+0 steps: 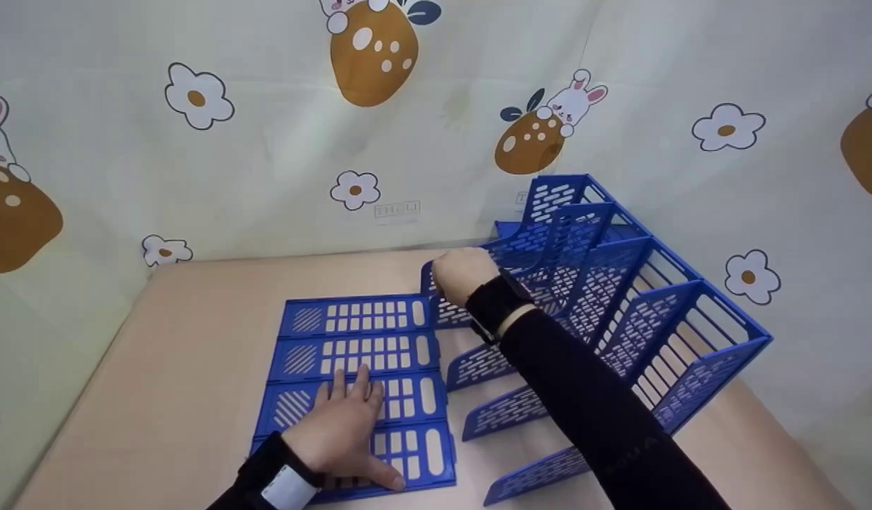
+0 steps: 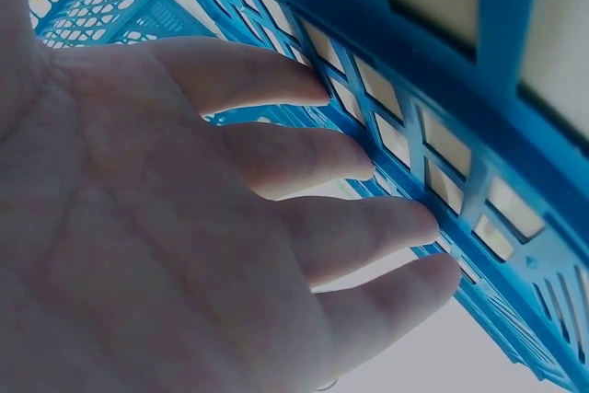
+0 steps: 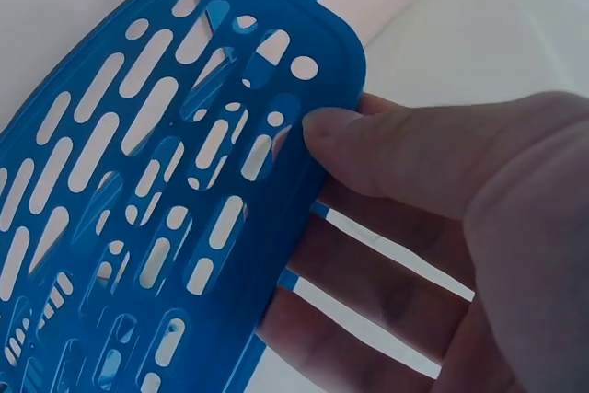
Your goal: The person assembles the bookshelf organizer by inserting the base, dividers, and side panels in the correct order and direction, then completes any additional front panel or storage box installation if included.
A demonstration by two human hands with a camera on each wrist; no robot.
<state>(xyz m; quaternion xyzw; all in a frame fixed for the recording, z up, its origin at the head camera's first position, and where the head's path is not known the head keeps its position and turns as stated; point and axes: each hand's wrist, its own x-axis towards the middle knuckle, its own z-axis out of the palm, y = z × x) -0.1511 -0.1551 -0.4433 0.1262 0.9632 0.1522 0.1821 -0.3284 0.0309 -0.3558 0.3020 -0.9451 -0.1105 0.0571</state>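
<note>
Fingers [image 1: 339, 386] of our left hand [image 1: 340, 428] lie spread on the latticed blue panel [image 1: 400, 375] beneath them; our right hand [image 1: 465, 275] pinches a divider [image 3: 204, 238] of the file rack [image 1: 630, 244], a grip only the right wrist view shows clearly.

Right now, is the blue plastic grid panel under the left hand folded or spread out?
Spread out: in the head view, the panel lies flat on the beige tabletop, its four sections side by side.

Slot-patterned blue rack [image 1: 606, 283], grid-and-striped blue panel [image 1: 361, 334]; black sleeve [image 1: 591, 397], beige desk [image 1: 188, 340]; cream backdrop [image 1: 280, 163], white flowers [image 1: 207, 113], white-spotted brown fruits [image 1: 361, 78]
</note>
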